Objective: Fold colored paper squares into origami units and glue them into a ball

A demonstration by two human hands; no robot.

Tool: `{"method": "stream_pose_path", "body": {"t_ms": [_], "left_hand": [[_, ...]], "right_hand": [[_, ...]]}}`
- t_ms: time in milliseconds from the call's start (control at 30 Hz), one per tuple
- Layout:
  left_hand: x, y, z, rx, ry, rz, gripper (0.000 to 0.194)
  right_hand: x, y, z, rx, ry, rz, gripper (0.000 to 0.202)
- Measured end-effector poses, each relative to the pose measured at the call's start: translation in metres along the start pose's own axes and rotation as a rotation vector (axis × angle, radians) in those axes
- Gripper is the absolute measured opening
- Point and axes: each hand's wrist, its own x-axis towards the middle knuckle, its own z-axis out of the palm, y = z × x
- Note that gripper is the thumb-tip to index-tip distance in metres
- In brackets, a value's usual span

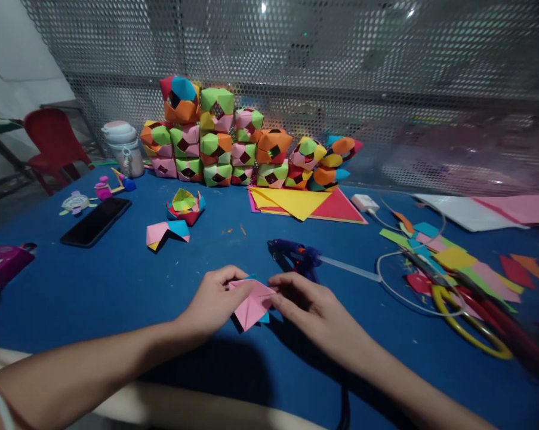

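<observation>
Our left hand [215,301] pinches the folded pink paper [251,306], thumb across its upper face and fingers mostly hidden behind; our right hand [311,304] has thumb and forefinger curved at its right corner, but whether they grip it we cannot tell. The paper lies between our two hands, at the near side of the blue table [153,298]; the left is the nearer, overlapping it, while the right meets only the edge; we see no clear long axis, only a corner aimed at the right fingertips, with blue paper [264,319] showing beneath; just beyond the right hand rests the glue gun [302,254], its nozzle turned to our left.
</observation>
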Motion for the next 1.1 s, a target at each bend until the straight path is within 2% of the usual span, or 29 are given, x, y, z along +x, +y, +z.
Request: {"method": "stream_pose_path", "body": {"t_ms": [167,400,633,833,1000,1100], "left_hand": [[-0.007,0.003,0.008,-0.008,-0.046,-0.015,0.016],[-0.008,0.004,0.008,-0.182,-0.087,-0.043,0.014],[-0.004,0.003,0.005,-0.145,-0.069,-0.046,0.012],[-0.005,0.000,0.003,-0.095,-0.085,-0.010,0.012],[-0.007,0.003,0.005,-0.064,-0.102,0.023,0.011],[-0.007,0.004,0.005,-0.060,-0.112,0.045,0.011]], "right_hand": [[0.001,0.000,0.016,0.102,0.070,-0.001,0.020],[0.002,0.004,0.015,0.081,0.167,-0.037,0.011],[0.002,0.003,0.014,0.035,0.130,-0.125,0.011],[0.001,0.006,0.014,-0.035,0.141,-0.279,0.012],[0.000,0.002,0.014,0.027,0.157,-0.223,0.012],[-0.001,0.002,0.016,0.073,0.193,-0.175,0.005]]}}
